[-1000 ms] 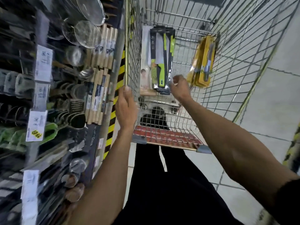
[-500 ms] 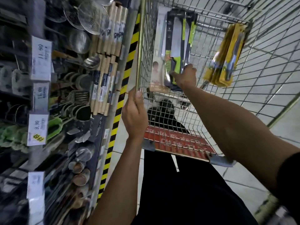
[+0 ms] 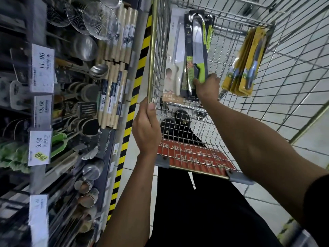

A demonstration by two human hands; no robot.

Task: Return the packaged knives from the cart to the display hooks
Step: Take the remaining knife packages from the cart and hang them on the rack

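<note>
Grip: right hand (image 3: 207, 88) pinches bottom of green-handled knife pack (image 3: 196, 50), standing in cart (image 3: 152, 50) beside white pack (image 3: 173, 56). Left hand (image 3: 146, 129) curled round cart rim. Lift straight up clear of the wire; keep top end free for hanging.

The person is wearing black trousers (image 3: 204, 211) covering both legs. A black short sleeve (image 3: 318, 198) is covering the right upper arm at the frame edge. Both forearms are showing uncovered down to the left hand (image 3: 146, 129) and the right hand (image 3: 208, 88). Black shoes (image 3: 181, 117) are showing below the trousers.
</note>
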